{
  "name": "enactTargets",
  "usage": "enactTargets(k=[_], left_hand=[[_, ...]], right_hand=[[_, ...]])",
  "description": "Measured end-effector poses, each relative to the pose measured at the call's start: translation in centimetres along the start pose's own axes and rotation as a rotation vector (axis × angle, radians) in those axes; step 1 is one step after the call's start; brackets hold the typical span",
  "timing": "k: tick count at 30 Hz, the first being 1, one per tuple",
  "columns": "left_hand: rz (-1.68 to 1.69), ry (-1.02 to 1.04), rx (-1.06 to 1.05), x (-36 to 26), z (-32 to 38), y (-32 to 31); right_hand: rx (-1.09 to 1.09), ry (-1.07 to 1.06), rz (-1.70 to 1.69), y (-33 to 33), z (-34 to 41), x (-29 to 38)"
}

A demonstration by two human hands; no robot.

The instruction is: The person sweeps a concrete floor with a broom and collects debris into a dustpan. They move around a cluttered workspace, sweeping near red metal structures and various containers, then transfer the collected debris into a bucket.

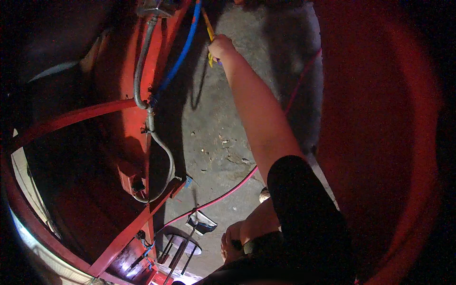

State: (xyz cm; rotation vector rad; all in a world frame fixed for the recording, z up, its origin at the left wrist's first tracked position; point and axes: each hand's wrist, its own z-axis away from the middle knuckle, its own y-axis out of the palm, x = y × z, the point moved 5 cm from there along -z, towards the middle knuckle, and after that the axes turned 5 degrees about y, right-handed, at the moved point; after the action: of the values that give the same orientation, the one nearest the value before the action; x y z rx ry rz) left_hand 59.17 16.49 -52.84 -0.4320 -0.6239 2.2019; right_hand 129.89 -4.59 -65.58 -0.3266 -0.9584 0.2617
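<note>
My right hand point(221, 47) reaches far forward over the concrete floor point(217, 121), its fingers closed round a slender yellow thing point(209, 26). A straight length of it runs up from the fist, and a yellow end with a bit of purple shows below. Whether it is a handle or a cord, I cannot tell. Left of the fist, a blue hose point(183, 53) curves down towards a red metal frame point(131, 131), apart from the hand. A braided metal hose point(139, 64) hangs along that frame. My left hand is out of view.
A pink hose point(228, 194) crosses the floor. Near my foot point(232, 244) lie what looks like a long-handled dustpan point(205, 221) and a round stool point(192, 245). A large red surface point(363, 117) rises on the right. Red bars point(121, 238) jut out at lower left.
</note>
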Motion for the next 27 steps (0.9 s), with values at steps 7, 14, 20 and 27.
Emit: enactTargets(k=[7, 14, 20, 27], left_hand=[[-0.061, -0.009, 0.067, -5.4, 2.1, -2.4], [-0.119, 0.086, 0.024, -7.8, 3.9, -3.2], [-0.138, 0.084, 0.071, -9.1, 6.0, -3.2], [-0.134, 0.062, 0.158, -10.8, 7.5, -3.3]], right_hand=[[0.116, -0.083, 0.133, 0.9, 2.0, -1.2], [0.350, -0.165, 0.237, 2.6, 4.9, -4.8], [0.325, -0.492, 0.691, -5.6, 20.1, -9.4], [0.446, -0.022, 0.220, -19.3, 35.0, -10.2]])
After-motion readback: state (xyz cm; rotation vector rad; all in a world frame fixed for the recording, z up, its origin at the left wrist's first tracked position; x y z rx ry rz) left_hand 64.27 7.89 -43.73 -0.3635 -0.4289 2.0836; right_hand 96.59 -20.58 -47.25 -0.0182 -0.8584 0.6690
